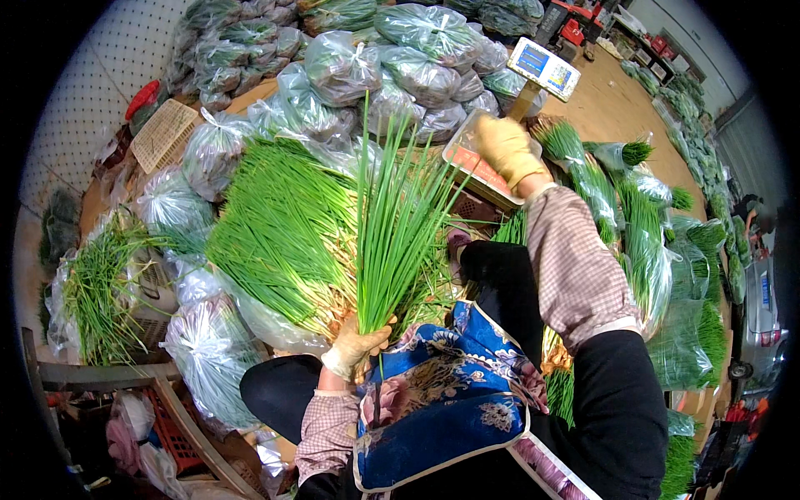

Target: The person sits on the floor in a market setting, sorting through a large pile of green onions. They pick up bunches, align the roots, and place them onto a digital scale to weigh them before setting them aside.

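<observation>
My left hand point(353, 347), in a pale yellow glove, is closed round the lower ends of a bunch of scallions point(393, 242). The bunch stands upright in front of my lap, its long green leaves fanning out at the top. Close to its left lies a broad pile of scallions point(279, 221), bulb ends toward the bunch. My right hand point(507, 152), gloved too, is stretched forward over the reddish platform of a weighing scale point(472, 165). Motion smears its fingers, so their grip does not show.
Knotted clear bags point(342, 71) of scallions are heaped at the back and left. A scale display point(543, 68) rises behind my right hand. Wrapped bundles point(642, 225) line the right side. Loose greens point(108, 287) hang over a basket at far left, near a wooden frame point(108, 375).
</observation>
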Motion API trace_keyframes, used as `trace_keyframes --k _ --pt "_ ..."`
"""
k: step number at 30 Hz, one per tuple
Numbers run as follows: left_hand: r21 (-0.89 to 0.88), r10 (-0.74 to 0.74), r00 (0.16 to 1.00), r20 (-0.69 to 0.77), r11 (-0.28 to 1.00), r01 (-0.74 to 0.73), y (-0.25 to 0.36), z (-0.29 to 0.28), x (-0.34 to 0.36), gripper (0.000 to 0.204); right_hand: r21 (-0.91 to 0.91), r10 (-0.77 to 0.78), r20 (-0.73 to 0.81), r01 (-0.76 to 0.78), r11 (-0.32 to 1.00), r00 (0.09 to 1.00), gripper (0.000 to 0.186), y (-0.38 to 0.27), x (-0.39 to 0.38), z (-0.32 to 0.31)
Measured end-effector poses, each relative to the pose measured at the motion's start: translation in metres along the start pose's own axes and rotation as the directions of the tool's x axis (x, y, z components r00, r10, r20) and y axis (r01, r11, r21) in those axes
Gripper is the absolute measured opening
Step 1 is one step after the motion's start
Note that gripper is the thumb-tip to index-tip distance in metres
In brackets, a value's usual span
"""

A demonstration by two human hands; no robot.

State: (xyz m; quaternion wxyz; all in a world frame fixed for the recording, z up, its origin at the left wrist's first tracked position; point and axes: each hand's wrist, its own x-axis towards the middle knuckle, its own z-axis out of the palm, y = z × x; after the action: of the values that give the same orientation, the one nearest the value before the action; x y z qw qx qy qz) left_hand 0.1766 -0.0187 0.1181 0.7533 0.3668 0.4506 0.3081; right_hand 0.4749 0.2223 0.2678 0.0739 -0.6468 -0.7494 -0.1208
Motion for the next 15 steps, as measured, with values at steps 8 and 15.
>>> trace_keyframes --k 8,15 --pt "-0.081 0.02 1.0 -0.018 0.996 -0.021 -0.005 0.001 0.006 0.031 0.062 -0.042 0.446 0.016 0.998 0.894 0.088 0.029 -0.012 -0.01" --pt "-0.059 0.038 0.998 0.051 0.998 -0.035 -0.008 -0.003 0.011 0.03 0.209 -0.286 0.317 0.228 0.951 0.904 0.076 0.014 -0.032 0.047"
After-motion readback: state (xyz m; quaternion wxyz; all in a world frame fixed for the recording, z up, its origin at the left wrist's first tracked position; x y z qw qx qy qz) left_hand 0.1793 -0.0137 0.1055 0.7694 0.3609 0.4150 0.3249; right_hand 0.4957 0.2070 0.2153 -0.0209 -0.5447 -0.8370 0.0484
